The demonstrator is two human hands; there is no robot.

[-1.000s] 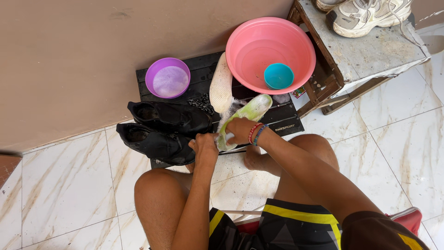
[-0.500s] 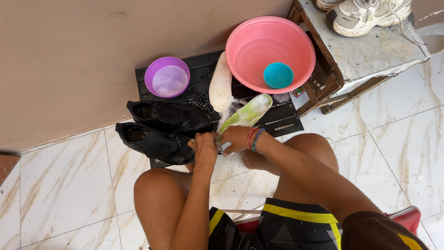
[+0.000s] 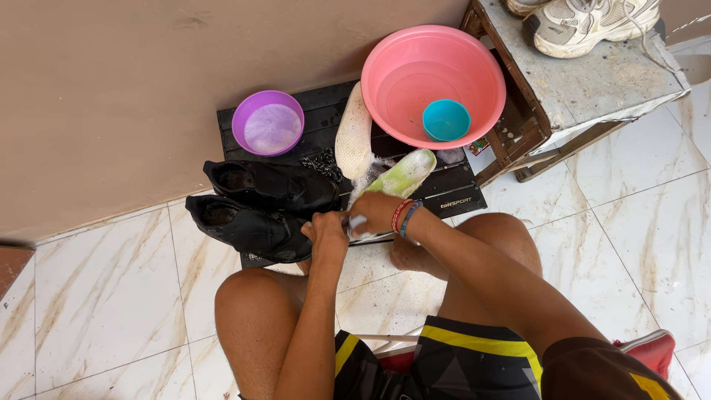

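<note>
Two hands meet low over the black mat (image 3: 459,194), head view only. My left hand (image 3: 326,231) is curled shut near the heel end of the green insole (image 3: 404,174); what it pinches I cannot tell, fingers hidden under the knuckles. My right hand (image 3: 376,213), with beaded bracelets (image 3: 404,217) at the wrist, is clamped on the lower end of that insole, something small and white showing at the fingers. Insole is foamy, angled up toward the pink basin (image 3: 433,81), its tip near the basin's rim. Second insole, white (image 3: 354,137), lies just beside it on the mat, upright in frame, touching suds. Teal cup (image 3: 446,118) sits inside the basin. Purple bowl (image 3: 268,122) with cloudy water sits at the mat's left back corner. Two black shoes (image 3: 259,204) lie side by side, toes toward my hands, just left of them. Worn wooden stand (image 3: 585,81) at right carries a light sneaker (image 3: 592,26). Marble-look tile floor (image 3: 104,296), tan wall (image 3: 111,89) behind. My knees flank the hands.
</note>
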